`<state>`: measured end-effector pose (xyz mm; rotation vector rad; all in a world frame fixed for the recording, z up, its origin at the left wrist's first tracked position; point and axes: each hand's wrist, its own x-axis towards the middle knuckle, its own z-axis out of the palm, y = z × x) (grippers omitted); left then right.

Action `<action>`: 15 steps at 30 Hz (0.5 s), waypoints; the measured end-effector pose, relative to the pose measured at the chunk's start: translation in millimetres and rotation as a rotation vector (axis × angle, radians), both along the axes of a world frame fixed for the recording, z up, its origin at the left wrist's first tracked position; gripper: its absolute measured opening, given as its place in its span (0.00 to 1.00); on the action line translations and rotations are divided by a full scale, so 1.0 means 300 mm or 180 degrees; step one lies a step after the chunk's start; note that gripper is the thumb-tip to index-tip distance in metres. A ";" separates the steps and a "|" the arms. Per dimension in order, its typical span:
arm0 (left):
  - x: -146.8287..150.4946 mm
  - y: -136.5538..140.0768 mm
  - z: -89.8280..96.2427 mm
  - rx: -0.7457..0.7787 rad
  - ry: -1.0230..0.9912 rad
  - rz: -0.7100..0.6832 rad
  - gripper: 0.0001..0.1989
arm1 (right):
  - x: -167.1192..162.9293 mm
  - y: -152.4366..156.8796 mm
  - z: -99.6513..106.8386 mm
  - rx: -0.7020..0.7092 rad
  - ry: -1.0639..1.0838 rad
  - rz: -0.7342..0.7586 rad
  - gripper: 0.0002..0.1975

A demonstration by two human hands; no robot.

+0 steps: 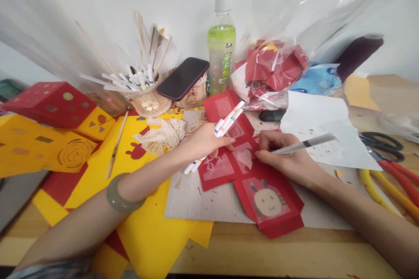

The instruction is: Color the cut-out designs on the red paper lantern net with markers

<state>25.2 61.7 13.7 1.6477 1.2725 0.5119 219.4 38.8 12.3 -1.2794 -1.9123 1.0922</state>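
My left hand (207, 139) is closed round several white marker pens (229, 118) with coloured bands, and its fingertips rest on the red paper cutout (216, 176). That cutout is a cross-shaped box net lying flat, with pale panels, a heart and a round smiling face (270, 202) with ears. In my right hand (281, 152) is a pale marker pen (306, 143) with a dark band, its back end pointing right and blurred. This hand is low over the right side of the net; its fingers hide the pen's tip.
A red box (52, 103) and a yellow one (42, 144) stand at left, near yellow paper (147, 222). Behind are a pen cup (147, 101), a phone (183, 78), a green drink bottle (221, 48) and a plastic bag of red paper (275, 67). Scissors (382, 146) lie at right.
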 end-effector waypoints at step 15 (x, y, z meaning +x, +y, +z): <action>0.009 -0.010 0.016 -0.0204 -0.0243 0.0048 0.06 | 0.026 -0.067 0.046 0.0004 0.0045 -0.0215 0.11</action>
